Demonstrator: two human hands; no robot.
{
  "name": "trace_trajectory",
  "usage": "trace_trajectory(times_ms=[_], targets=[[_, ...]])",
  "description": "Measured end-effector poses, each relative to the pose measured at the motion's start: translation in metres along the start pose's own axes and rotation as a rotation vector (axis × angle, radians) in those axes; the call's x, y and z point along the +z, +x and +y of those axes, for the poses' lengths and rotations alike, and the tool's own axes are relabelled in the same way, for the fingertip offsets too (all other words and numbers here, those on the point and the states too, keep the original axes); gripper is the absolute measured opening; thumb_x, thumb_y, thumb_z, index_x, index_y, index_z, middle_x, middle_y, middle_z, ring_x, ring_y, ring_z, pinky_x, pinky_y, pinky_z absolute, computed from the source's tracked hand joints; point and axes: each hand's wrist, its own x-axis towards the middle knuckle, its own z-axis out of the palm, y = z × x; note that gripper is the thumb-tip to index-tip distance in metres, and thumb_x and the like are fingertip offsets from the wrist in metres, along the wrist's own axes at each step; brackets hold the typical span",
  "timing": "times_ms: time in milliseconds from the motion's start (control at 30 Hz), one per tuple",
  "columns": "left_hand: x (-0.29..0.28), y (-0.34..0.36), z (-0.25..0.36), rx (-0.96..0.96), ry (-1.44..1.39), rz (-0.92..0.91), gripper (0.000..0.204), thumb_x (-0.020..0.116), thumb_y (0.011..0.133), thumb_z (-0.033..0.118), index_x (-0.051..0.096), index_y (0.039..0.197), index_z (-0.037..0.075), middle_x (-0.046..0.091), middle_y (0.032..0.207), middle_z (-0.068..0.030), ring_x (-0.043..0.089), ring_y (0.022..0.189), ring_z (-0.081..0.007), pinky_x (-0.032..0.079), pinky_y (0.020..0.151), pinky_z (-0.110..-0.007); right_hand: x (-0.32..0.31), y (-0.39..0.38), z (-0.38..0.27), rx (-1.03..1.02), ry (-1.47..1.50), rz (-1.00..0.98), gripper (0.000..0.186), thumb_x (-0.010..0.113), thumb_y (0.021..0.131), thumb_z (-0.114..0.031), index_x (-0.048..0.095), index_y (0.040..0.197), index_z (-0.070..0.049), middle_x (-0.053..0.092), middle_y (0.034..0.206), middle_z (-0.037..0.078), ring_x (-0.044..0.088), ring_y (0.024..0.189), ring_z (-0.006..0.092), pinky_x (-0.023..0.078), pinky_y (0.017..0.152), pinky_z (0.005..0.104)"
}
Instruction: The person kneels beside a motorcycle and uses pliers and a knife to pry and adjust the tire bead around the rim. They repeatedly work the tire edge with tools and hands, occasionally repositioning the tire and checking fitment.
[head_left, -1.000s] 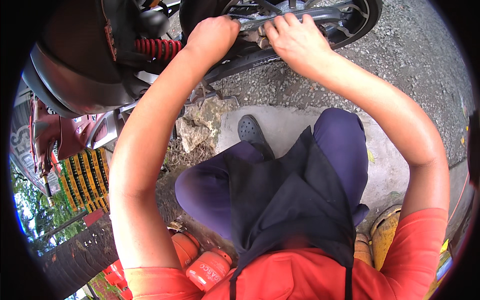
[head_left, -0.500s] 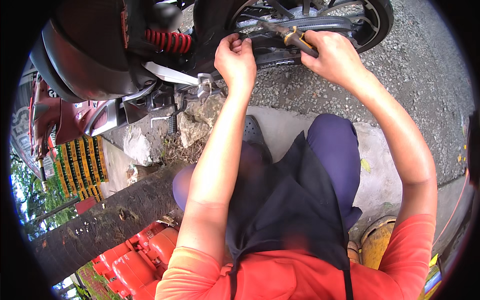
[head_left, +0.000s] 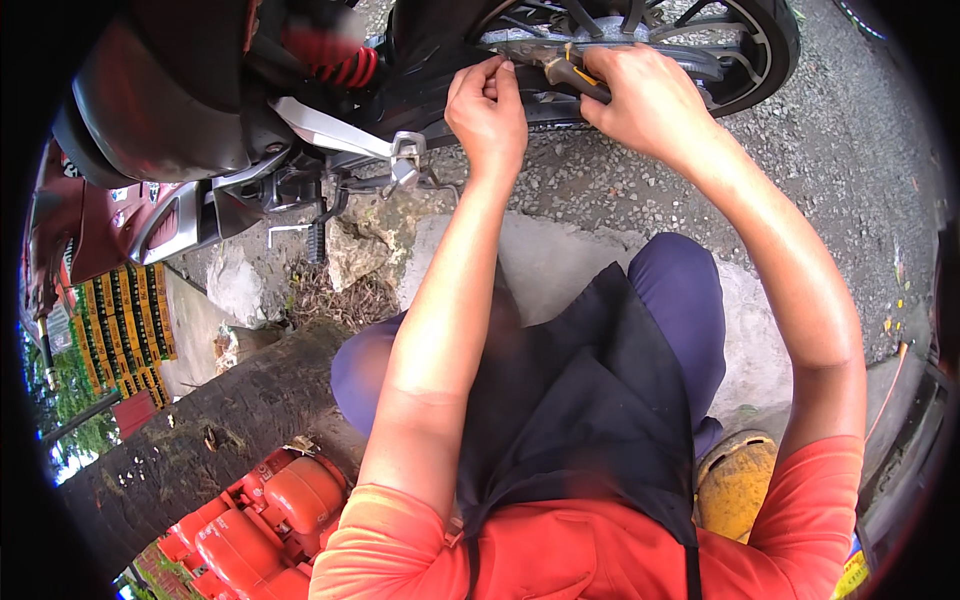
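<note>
A motorcycle's rear wheel (head_left: 775, 60) stands at the far side, with a long black cover (head_left: 425, 85) running beside it. My right hand (head_left: 650, 105) is closed round a pair of pliers (head_left: 578, 76) with dark and yellow-orange handles. Their metal jaws point left, beside the wheel and close to the fingertips of my left hand (head_left: 488, 115). Thumb and fingers of my left hand are pinched together at the cover's edge. Whatever lies between them is too small or hidden to make out.
Left of my hands are a silver footrest bracket (head_left: 335, 132) and a red shock spring (head_left: 355, 68). Rocks (head_left: 355, 255) and a dark tree trunk (head_left: 210, 440) lie nearer. Red gas cylinders (head_left: 250, 545) are at lower left, a worn yellow object (head_left: 738, 480) by my right elbow.
The pliers have moved slightly left and away from me, their jaws now nearer my left fingertips. My left hand has shifted a little right and away. The view has also shifted.
</note>
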Motion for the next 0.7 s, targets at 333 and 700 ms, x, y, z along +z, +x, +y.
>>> trace_trajectory(times_ms=[333, 700], targets=[[0.008, -0.002, -0.015, 0.144, -0.006, 0.078, 0.015, 0.07, 0.092, 0.012, 0.073, 0.095, -0.002, 0.069, 0.09, -0.01, 0.064, 0.072, -0.0173, 0.052, 0.067, -0.03, 0.003, -0.002, 0.001, -0.049, -0.088, 0.052, 0.028, 0.069, 0.077, -0.009, 0.065, 0.104, -0.002, 0.069, 0.091, 0.021, 0.07, 0.09, 0.0393, 0.057, 0.08, 0.0483], [0.007, -0.004, -0.014, 0.133, -0.031, 0.09, 0.016, 0.07, 0.092, 0.013, 0.072, 0.097, -0.002, 0.068, 0.09, -0.0111, 0.063, 0.073, -0.0189, 0.051, 0.067, -0.031, 0.011, -0.005, -0.003, -0.016, -0.103, 0.071, 0.032, 0.073, 0.077, -0.012, 0.064, 0.105, 0.0, 0.068, 0.098, 0.02, 0.069, 0.096, 0.0399, 0.057, 0.083, 0.0494]])
